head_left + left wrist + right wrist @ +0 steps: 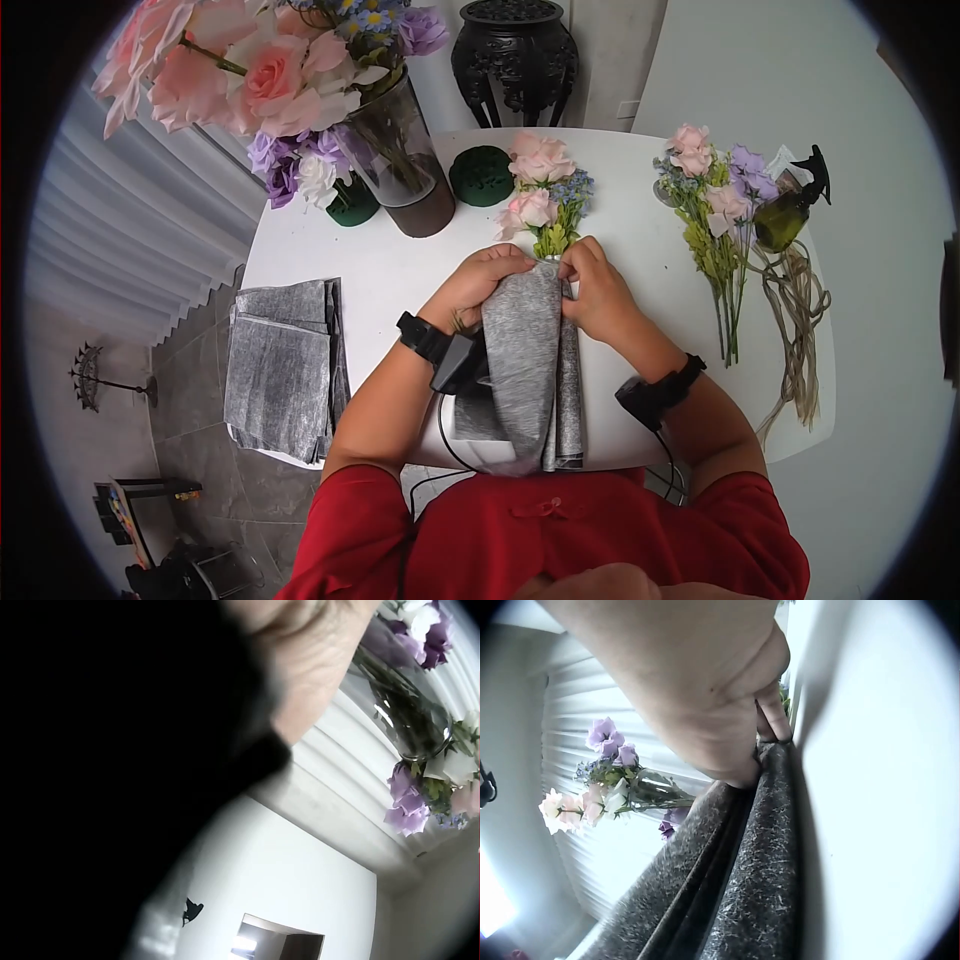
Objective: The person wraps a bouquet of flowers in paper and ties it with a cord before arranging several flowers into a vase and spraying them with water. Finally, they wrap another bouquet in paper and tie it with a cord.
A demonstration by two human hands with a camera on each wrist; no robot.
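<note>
In the head view a small bouquet (pixel 540 190) of pink roses, blue blossoms and yellow-green leaves lies on the white table. A grey, fibrous wrapping sheet (pixel 522 350) is gathered just below its leaves and hangs in folds toward the person; the stems are hidden. The left hand (pixel 487 282) pinches the sheet's top edge on the left. At the right side of the gather, the right hand (pixel 600 292) grips the sheet with curled fingers. The right wrist view shows deep folds in the sheet (pixel 761 855) running from that hand. Darkness covers much of the left wrist view.
A stack of grey sheets (pixel 280 370) lies at the left. Behind stand a tall flower vase (pixel 400 150) and a green foam block (pixel 482 176). On the right are loose flower stems (pixel 715 220), a green spray bottle (pixel 780 222) and a raffia-like bundle (pixel 797 320).
</note>
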